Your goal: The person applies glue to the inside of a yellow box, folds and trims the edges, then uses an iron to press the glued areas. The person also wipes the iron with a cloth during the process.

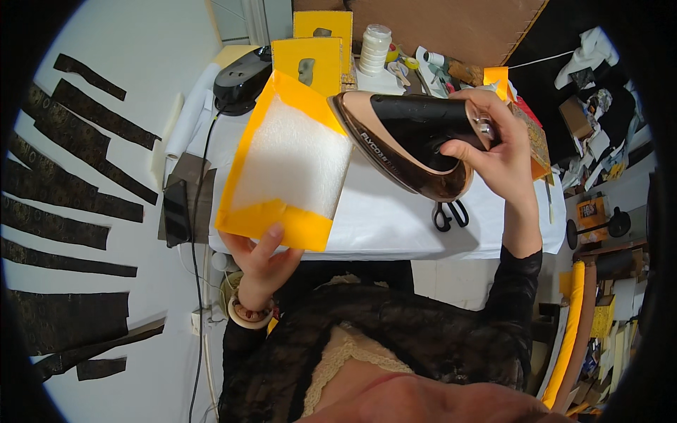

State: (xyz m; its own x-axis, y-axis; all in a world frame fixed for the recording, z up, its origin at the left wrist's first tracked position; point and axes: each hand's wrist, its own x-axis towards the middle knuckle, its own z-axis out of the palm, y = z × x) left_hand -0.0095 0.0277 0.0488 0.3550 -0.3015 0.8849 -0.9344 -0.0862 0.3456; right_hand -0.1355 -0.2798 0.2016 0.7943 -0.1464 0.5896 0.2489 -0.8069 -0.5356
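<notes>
My left hand (264, 264) grips the lower edge of a panel (289, 166), thumb on its face and fingers behind. The panel is tilted up off the table; yellow fabric is folded over its left, top and bottom edges around a white fibrous middle. My right hand (497, 141) is wrapped round the handle of a black and rose-gold clothes iron (416, 134), holding it on its side. The iron's sole faces the panel's upper right edge and seems to touch it; the exact contact is hidden. Black-handled scissors (449, 215) lie below the iron, partly covered by it.
A white-covered table (395, 236) spans the middle. Behind stand yellow panels (305, 60) with small grey patches, a white jar (375, 49) and tape rolls. A black iron stand (242, 81) and a phone (176, 211) sit left. A cable (201, 296) runs down; dark strips (67, 187) hang leftward.
</notes>
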